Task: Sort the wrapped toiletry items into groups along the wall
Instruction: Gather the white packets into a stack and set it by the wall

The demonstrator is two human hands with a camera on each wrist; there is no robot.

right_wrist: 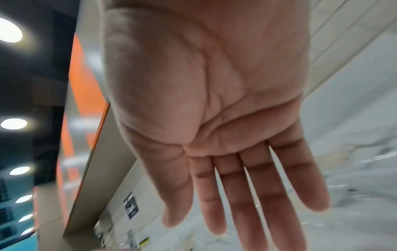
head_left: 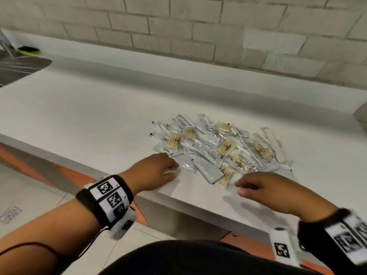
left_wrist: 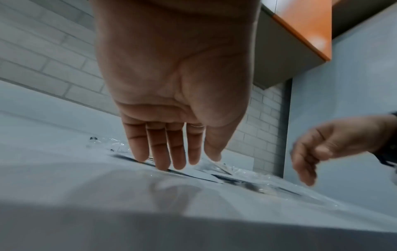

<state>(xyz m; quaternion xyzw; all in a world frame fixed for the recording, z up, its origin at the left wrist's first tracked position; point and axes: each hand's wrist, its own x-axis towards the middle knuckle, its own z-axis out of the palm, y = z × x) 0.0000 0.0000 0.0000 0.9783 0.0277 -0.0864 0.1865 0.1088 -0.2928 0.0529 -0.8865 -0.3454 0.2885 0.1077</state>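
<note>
A loose pile of wrapped toiletry items [head_left: 218,147] lies on the white counter [head_left: 99,108]: clear-wrapped toothbrushes, yellowish soap bars [head_left: 226,147], grey-white sachets [head_left: 210,169]. My left hand [head_left: 158,171] hovers at the pile's near-left edge, fingers straight and empty, with fingertips [left_wrist: 163,163] just above or touching a sachet. My right hand [head_left: 258,187] hangs over the pile's near-right edge, fingers relaxed, palm [right_wrist: 214,84] bare, holding nothing. The brick wall [head_left: 198,32] runs along the back of the counter.
A dark sink basin [head_left: 17,68] with a green-yellow object [head_left: 28,50] sits at the far left. The counter's front edge [head_left: 178,199] runs under my wrists. An orange-edged cabinet [left_wrist: 300,34] hangs above. A grey object [head_left: 361,116] pokes in at the right edge.
</note>
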